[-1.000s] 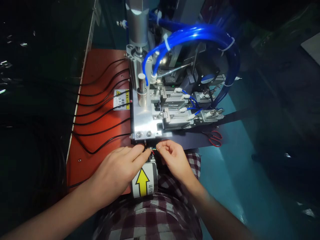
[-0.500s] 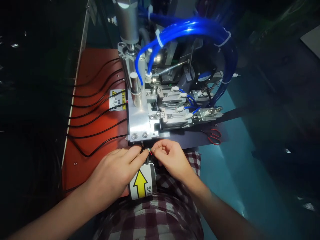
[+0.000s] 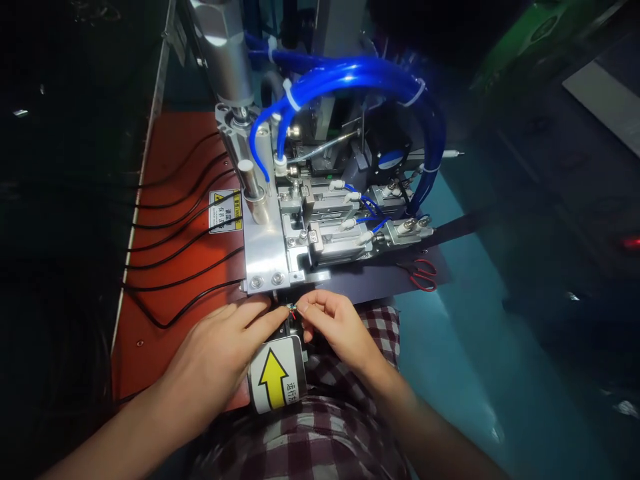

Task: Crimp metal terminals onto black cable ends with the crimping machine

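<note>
Several thin coloured wires (image 3: 293, 311), red and green among them, show between my fingertips at the near edge of a metal machine (image 3: 266, 257). My right hand (image 3: 333, 327) pinches their right side with thumb and index finger. From the left, my left hand (image 3: 225, 340) reaches in with its index fingertip at the wires; its other fingers are bent close to the machine's front edge. Whether its thumb grips anything is hidden. Just below my fingers is a white label with a yellow arrow (image 3: 273, 379).
Black cables (image 3: 185, 264) cross the orange plate (image 3: 185, 333) on the left. Blue air tubes (image 3: 350, 72) arch over the machine's cylinders. Red-handled scissors (image 3: 425, 275) lie on the dark plate at the right. A checkered cloth (image 3: 310, 440) covers my lap.
The view has shifted, so the machine appears slightly lower and to the left. Both hands remain at the wires, with my right-hand fingers slightly more spread below the pinch.
</note>
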`<action>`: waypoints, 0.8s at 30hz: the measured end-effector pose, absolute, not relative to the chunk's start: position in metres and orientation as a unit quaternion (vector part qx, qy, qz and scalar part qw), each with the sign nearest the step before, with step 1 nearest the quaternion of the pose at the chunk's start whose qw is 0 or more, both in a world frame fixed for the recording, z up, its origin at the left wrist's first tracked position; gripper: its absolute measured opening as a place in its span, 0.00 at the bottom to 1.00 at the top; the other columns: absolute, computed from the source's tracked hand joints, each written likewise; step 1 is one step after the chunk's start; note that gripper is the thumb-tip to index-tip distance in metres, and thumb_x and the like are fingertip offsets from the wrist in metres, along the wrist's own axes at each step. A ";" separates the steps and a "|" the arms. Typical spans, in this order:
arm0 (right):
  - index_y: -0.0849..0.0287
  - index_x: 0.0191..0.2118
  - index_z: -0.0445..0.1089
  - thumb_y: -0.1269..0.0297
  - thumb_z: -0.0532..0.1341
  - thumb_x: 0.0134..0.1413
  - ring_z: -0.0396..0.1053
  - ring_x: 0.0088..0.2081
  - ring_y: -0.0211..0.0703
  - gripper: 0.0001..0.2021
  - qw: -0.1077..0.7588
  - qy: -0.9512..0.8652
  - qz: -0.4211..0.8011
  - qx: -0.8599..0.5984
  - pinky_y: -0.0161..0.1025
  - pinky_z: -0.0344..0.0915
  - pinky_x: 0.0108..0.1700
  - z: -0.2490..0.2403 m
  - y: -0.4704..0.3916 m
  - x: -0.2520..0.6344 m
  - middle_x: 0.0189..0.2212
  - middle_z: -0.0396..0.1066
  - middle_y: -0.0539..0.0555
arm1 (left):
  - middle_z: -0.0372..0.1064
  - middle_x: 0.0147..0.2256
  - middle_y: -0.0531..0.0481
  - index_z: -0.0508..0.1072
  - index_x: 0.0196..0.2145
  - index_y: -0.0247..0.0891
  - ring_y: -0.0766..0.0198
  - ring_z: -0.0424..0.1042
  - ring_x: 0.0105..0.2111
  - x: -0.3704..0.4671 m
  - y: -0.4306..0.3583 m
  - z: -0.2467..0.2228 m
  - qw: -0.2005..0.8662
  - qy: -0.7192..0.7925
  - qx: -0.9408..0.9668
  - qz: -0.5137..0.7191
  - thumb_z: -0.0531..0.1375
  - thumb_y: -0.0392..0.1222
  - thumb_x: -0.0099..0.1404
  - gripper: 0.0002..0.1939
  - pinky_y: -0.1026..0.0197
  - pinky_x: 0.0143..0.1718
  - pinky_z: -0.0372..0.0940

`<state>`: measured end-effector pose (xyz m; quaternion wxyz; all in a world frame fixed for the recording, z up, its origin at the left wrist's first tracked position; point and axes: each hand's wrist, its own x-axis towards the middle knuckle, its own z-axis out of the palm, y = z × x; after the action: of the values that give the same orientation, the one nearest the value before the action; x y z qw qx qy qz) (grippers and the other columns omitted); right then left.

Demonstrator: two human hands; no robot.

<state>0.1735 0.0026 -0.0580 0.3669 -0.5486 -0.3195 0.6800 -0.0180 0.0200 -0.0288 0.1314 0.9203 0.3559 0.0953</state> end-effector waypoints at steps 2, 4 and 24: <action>0.60 0.28 0.67 0.58 0.61 0.49 0.63 0.20 0.33 0.10 0.373 -0.314 0.679 -0.549 0.33 0.59 0.26 -0.059 0.003 0.172 0.19 0.64 0.46 | 0.72 0.40 0.44 0.69 0.51 0.38 0.58 0.72 0.33 -0.018 0.021 -0.029 0.130 0.353 0.921 0.100 0.50 0.29 0.64 0.19 0.58 0.31 0.68; 0.60 0.27 0.66 0.58 0.62 0.47 0.62 0.20 0.33 0.10 0.376 -0.311 0.677 -0.551 0.33 0.59 0.25 -0.060 0.003 0.171 0.18 0.64 0.45 | 0.72 0.40 0.44 0.68 0.52 0.38 0.59 0.71 0.33 -0.017 0.021 -0.030 0.131 0.350 0.923 0.094 0.49 0.29 0.64 0.20 0.59 0.31 0.67; 0.60 0.27 0.68 0.65 0.61 0.46 0.62 0.21 0.34 0.05 0.381 -0.337 0.640 -0.575 0.33 0.58 0.25 -0.058 0.004 0.167 0.18 0.63 0.46 | 0.67 0.42 0.43 0.62 0.58 0.40 0.56 0.70 0.34 -0.017 0.006 -0.028 0.070 0.407 0.910 -0.044 0.51 0.24 0.48 0.38 0.58 0.32 0.66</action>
<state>0.1672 0.0043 -0.0577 0.3814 -0.5751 -0.3372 0.6404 -0.0167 0.0056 -0.0275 0.0700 0.9098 0.4069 -0.0437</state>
